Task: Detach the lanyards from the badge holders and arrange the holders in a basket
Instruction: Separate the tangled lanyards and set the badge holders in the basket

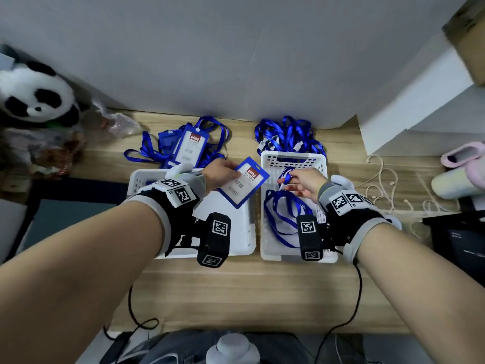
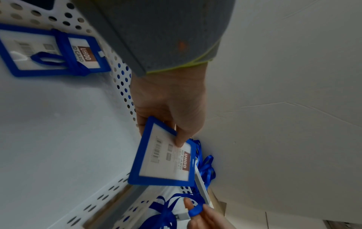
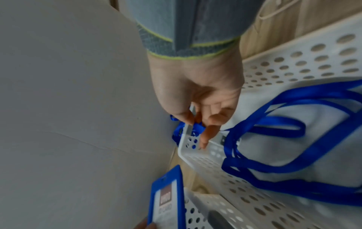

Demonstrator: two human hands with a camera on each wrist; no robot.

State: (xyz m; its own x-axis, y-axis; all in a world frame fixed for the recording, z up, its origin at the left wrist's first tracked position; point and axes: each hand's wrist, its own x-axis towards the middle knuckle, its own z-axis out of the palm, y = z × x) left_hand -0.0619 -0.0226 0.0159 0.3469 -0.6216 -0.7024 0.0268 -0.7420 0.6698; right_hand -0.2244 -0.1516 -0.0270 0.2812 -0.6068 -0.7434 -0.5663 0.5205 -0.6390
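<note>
My left hand (image 1: 231,172) pinches a blue badge holder (image 1: 244,181) by its lower end and holds it tilted above the right side of the left white basket (image 1: 250,232). Its top slot is empty. From the left wrist, my thumb (image 2: 180,141) presses the holder's (image 2: 166,159) clear face. My right hand (image 1: 286,179) pinches a blue lanyard (image 1: 280,216) near its clip over the right white basket (image 1: 270,157). The strap loops (image 3: 293,124) lie inside that basket. Another holder (image 2: 49,51) lies in the left basket with a blue strap across it.
At the back of the wooden table lie holders with lanyards attached (image 1: 189,145) and a heap of loose lanyards (image 1: 288,135). A panda plush (image 1: 34,95) sits far left. A beige cord (image 1: 380,185), a white roll (image 1: 454,182) and a pink item (image 1: 464,153) are on the right.
</note>
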